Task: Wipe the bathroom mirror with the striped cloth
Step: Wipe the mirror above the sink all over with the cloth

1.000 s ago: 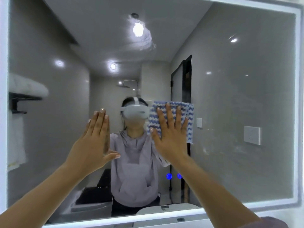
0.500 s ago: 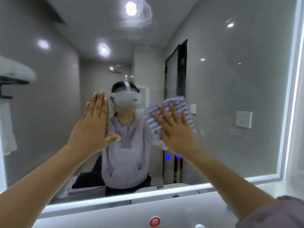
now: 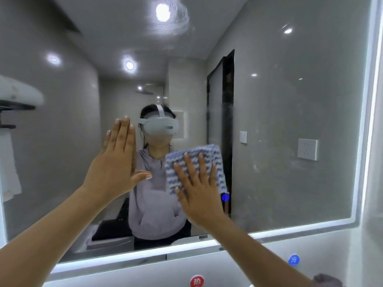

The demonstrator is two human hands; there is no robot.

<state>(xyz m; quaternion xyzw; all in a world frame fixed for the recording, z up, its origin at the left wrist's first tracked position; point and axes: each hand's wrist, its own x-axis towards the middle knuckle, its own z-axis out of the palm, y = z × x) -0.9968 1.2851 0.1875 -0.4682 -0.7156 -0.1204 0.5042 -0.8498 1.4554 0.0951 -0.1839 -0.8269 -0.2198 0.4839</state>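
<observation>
Directly beneath right hand (image 3: pixel 200 195), striped cloth (image 3: pixel 209 150).

The edge-lit mirror (image 3: pixel 290 183) bears the striped cloth (image 3: pixel 204 149) flat against its glass, low near the middle

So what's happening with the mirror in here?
A person is cleaning the bathroom mirror. Their right hand presses a blue-and-white striped cloth flat against the glass, fingers spread, low down near the middle. Their left hand is held up flat beside it and holds nothing; whether it touches the glass is hard to tell. Swirly streaks show near the top, so there is more to wipe.
</observation>
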